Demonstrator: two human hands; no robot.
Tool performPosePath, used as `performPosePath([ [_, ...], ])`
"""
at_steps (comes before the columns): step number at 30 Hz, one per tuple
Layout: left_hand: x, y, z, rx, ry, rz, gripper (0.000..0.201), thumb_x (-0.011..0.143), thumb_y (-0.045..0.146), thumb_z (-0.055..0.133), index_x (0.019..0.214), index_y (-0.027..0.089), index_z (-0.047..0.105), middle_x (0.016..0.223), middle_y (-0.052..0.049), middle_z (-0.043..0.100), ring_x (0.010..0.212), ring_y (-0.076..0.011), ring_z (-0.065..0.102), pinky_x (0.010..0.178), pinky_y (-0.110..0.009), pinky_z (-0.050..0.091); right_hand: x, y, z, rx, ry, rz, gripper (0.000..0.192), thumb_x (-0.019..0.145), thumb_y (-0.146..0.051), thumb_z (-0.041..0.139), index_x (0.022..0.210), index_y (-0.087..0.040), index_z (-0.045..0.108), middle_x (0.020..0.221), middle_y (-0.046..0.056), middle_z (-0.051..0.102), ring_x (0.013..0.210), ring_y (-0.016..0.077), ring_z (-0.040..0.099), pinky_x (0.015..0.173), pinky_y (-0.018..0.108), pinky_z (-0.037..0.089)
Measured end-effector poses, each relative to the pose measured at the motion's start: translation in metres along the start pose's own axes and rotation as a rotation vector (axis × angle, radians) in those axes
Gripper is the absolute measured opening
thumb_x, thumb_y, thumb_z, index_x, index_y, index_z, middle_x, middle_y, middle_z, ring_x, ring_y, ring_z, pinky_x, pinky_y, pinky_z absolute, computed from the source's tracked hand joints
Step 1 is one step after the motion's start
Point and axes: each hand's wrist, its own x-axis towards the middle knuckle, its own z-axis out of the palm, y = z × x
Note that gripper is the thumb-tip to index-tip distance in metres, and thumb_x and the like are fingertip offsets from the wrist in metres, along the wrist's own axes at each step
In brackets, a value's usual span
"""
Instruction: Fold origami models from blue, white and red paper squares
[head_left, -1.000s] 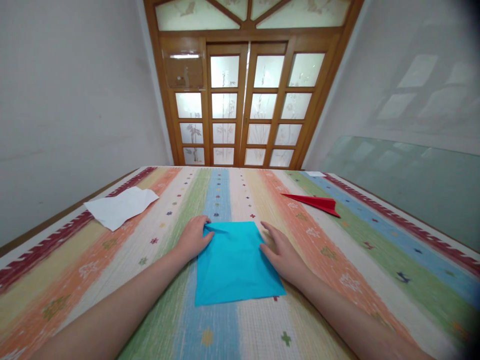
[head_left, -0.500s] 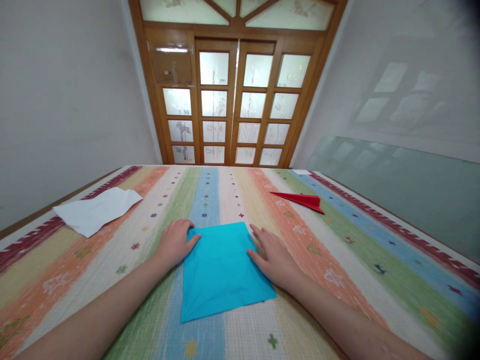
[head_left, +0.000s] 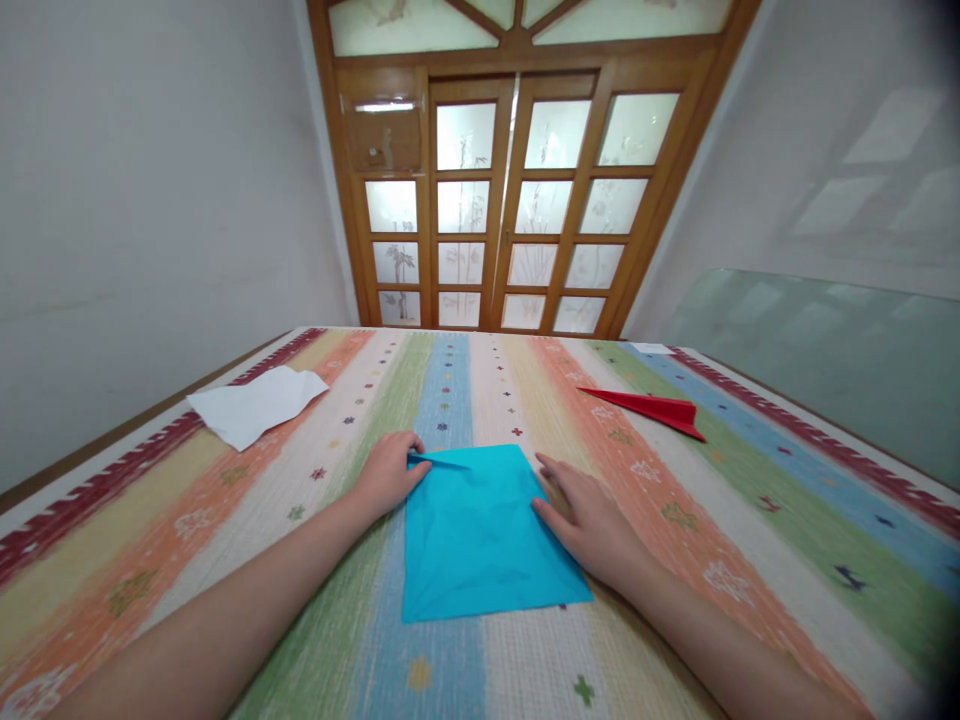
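A bright blue sheet of paper [head_left: 487,545], roughly square and lightly creased, lies on the striped tablecloth in front of me. My left hand [head_left: 391,473] pinches its far left corner between thumb and fingers, and a narrow edge of the paper there is lifted and bent over. Along the right edge rests my right hand [head_left: 589,515], thumb on the paper's rim and fingers stretched out beside it on the cloth, apart from one another.
A crumpled white paper [head_left: 259,405] lies far left. To the right is a red folded paper plane [head_left: 649,408]. The striped tablecloth [head_left: 360,610] covers the table. Wooden doors with glass panes [head_left: 465,205] stand beyond, and a pale glass panel [head_left: 817,350] leans at the right.
The far left corner of the blue paper has been lifted and bent by my left hand. My right hand stays at the right edge. The whole view has shifted, moving things rightward.
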Motion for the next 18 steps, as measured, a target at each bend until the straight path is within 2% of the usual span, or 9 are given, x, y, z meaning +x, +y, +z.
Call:
performPosePath([
  [4, 0.0, 0.001, -0.003, -0.124, -0.006, -0.014, 0.013, 0.083, 0.031, 0.066, 0.091, 0.021, 0.064, 0.091, -0.005, 0.069, 0.087, -0.0239, 0.063, 0.08, -0.035, 0.048, 0.001, -0.001, -0.002, 0.088, 0.014, 0.019, 0.061, 0.092, -0.046, 0.058, 0.149, -0.027, 0.046, 0.137, 0.013, 0.063, 0.126, 0.0358, 0.058, 0.106, 0.057, 0.042],
  [7, 0.0, 0.005, -0.003, -0.578, -0.013, -0.124, 0.027, 0.081, 0.04, 0.071, 0.095, 0.019, 0.061, 0.086, -0.003, 0.069, 0.076, -0.0203, 0.065, 0.071, -0.031, 0.051, 0.001, -0.001, -0.002, 0.253, -0.007, 0.079, 0.066, 0.094, -0.047, 0.057, 0.153, -0.026, 0.037, 0.136, 0.014, 0.063, 0.126, 0.0328, 0.058, 0.107, 0.055, 0.043],
  [9, 0.0, 0.009, -0.004, -0.946, -0.011, -0.228, 0.037, 0.076, 0.042, 0.078, 0.097, 0.018, 0.061, 0.089, -0.005, 0.071, 0.076, -0.0201, 0.067, 0.071, -0.032, 0.054, 0.001, -0.001, 0.0, 0.417, -0.011, 0.129, 0.07, 0.095, -0.049, 0.055, 0.156, -0.026, 0.029, 0.14, 0.015, 0.059, 0.13, 0.0301, 0.056, 0.109, 0.053, 0.043],
  [11, 0.0, 0.012, -0.007, -1.156, 0.001, -0.299, 0.041, 0.072, 0.038, 0.084, 0.1, 0.017, 0.062, 0.093, -0.007, 0.073, 0.079, -0.0208, 0.069, 0.075, -0.034, 0.056, 0.002, -0.002, 0.002, 0.577, 0.003, 0.156, 0.072, 0.095, -0.049, 0.055, 0.157, -0.026, 0.025, 0.144, 0.016, 0.056, 0.132, 0.0284, 0.055, 0.11, 0.051, 0.042],
  [15, 0.0, 0.015, -0.012, -1.312, 0.005, -0.372, 0.039, 0.073, 0.034, 0.084, 0.102, 0.018, 0.065, 0.094, -0.007, 0.075, 0.082, -0.0229, 0.072, 0.08, -0.037, 0.059, 0.004, -0.007, 0.002, 0.865, -0.004, 0.18, 0.081, 0.092, -0.05, 0.06, 0.158, -0.026, 0.02, 0.135, 0.015, 0.062, 0.121, 0.0266, 0.062, 0.105, 0.047, 0.048],
  [18, -0.001, 0.015, -0.013, -1.378, -0.01, -0.405, 0.035, 0.075, 0.032, 0.082, 0.103, 0.019, 0.064, 0.094, -0.006, 0.075, 0.082, -0.0235, 0.073, 0.082, -0.041, 0.061, 0.005, -0.015, -0.004, 1.0, -0.104, 0.236, 0.085, 0.09, -0.05, 0.064, 0.159, -0.024, 0.022, 0.106, 0.009, 0.073, 0.093, 0.0232, 0.071, 0.085, 0.04, 0.056],
])
